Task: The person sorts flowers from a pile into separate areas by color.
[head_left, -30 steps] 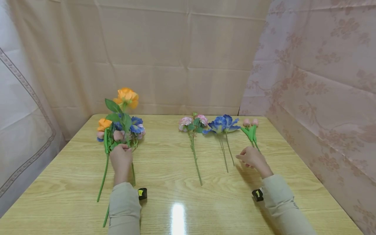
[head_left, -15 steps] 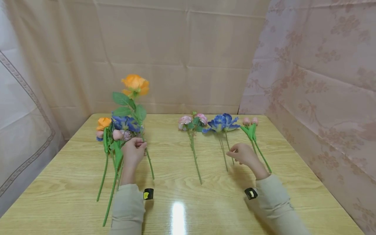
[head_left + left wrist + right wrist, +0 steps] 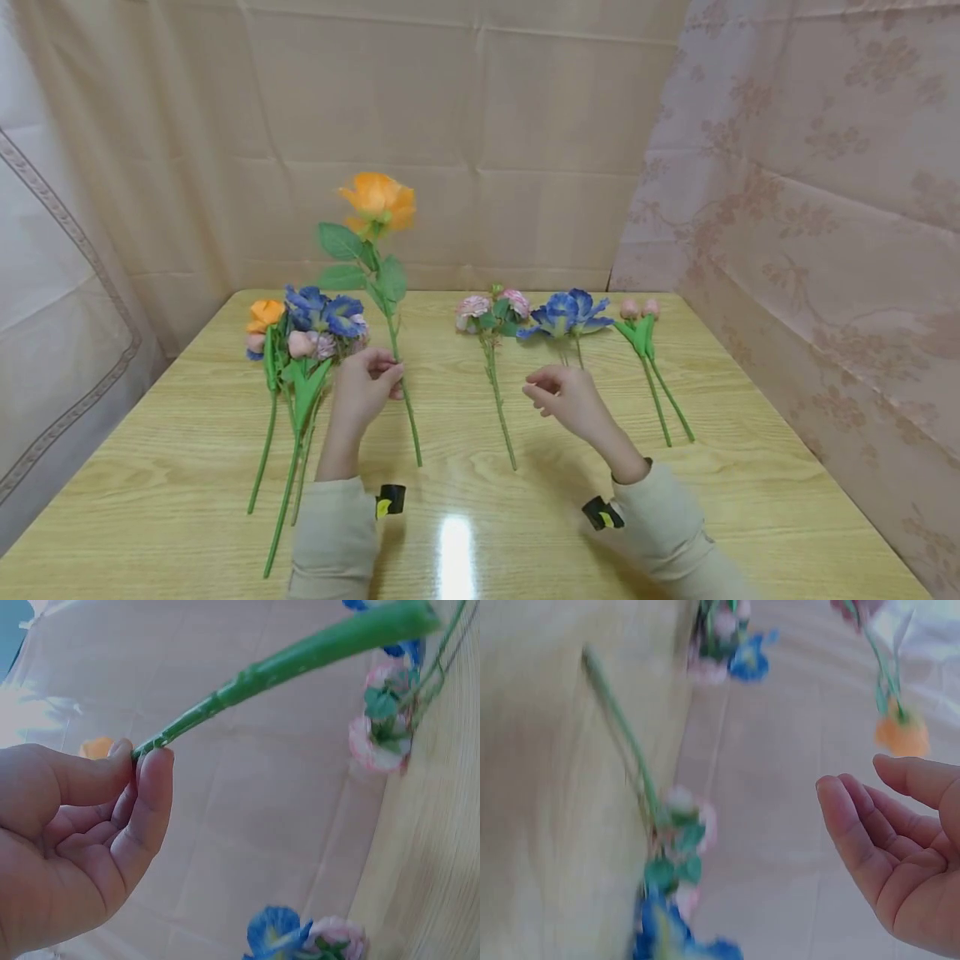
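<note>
My left hand (image 3: 363,392) pinches the green stem of an orange flower (image 3: 381,202) between thumb and fingertips, holding it upright above the table. In the left wrist view the lower stem (image 3: 270,675) sticks out past the fingers. My right hand (image 3: 573,404) hovers over the table with loosely bent fingers and nothing between thumb and fingertips, as the right wrist view (image 3: 907,847) confirms. Nearest to it lie a pink-and-white flower spray (image 3: 474,311) and blue flowers (image 3: 566,315), whose stems it partly hides.
At the left lies a pile of flowers: an orange one (image 3: 266,315), a blue one (image 3: 307,310) and a pink tulip (image 3: 302,344) among them. Pink tulips (image 3: 641,333) lie at the right. Cloth hangings (image 3: 480,167) stand behind the wooden table (image 3: 450,433).
My left hand has carried the orange flower up and rightward, away from the left pile. My right hand has moved left from beside the tulips, still holding nothing.
</note>
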Motion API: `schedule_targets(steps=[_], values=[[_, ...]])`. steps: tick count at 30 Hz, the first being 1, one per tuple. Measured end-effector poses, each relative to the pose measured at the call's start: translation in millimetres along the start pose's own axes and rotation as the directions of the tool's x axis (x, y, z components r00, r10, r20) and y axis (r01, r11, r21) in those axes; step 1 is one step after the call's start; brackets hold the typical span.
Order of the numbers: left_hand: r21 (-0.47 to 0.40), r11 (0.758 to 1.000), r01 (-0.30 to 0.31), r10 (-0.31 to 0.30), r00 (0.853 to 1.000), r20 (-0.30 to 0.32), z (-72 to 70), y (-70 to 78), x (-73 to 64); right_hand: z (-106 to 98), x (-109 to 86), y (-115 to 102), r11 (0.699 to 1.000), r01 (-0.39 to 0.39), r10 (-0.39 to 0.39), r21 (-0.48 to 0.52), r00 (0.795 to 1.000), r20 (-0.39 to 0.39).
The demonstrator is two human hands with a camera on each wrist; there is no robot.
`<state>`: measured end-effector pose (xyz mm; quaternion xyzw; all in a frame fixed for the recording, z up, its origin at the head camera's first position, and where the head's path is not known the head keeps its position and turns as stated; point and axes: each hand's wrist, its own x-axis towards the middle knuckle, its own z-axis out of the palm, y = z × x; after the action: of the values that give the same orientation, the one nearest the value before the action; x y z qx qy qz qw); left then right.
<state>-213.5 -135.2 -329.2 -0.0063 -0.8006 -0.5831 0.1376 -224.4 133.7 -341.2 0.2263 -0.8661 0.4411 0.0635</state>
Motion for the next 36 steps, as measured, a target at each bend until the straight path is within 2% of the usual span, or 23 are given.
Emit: schedule_targets(steps=[5, 11, 16, 23, 29, 32, 36], values=[[-0.028, 0.999, -0.02, 0.022, 0.997, 0.078, 12.9, 5.1, -3.0, 27.0, -0.8, -11.7, 0.991, 0.055, -0.067, 0.125, 0.993, 0.093], [-0.071, 0.997, -0.044, 0.054, 0.988, 0.143, 26.2, 9.6, -8.1, 51.7, -2.1, -22.7, 0.965, 0.014, -0.066, 0.261, 0.98, 0.19], [-0.085, 0.993, -0.076, 0.09, 0.981, 0.17, 34.2, 9.7, -10.1, 61.0, -4.0, -33.8, 0.945, -0.002, -0.067, 0.328, 0.978, 0.2], [-0.087, 0.993, -0.077, 0.092, 0.979, 0.184, 40.2, 8.6, -10.9, 58.4, -9.6, -56.1, 0.919, -0.021, -0.062, 0.393, 0.978, 0.198], [-0.093, 0.992, -0.079, 0.096, 0.976, 0.194, 41.6, 10.0, -13.1, 63.3, -9.5, -50.8, 0.906, -0.021, -0.071, 0.423, 0.977, 0.201], [-0.095, 0.992, -0.08, 0.097, 0.976, 0.196, 41.9, 10.2, -13.9, 68.8, -7.2, -41.2, 0.9, -0.024, -0.071, 0.435, 0.977, 0.201], [-0.083, 0.994, -0.077, 0.092, 0.977, 0.195, 41.5, 10.2, -14.6, 76.6, -3.4, -30.1, 0.909, -0.021, -0.066, 0.417, 0.979, 0.194]])
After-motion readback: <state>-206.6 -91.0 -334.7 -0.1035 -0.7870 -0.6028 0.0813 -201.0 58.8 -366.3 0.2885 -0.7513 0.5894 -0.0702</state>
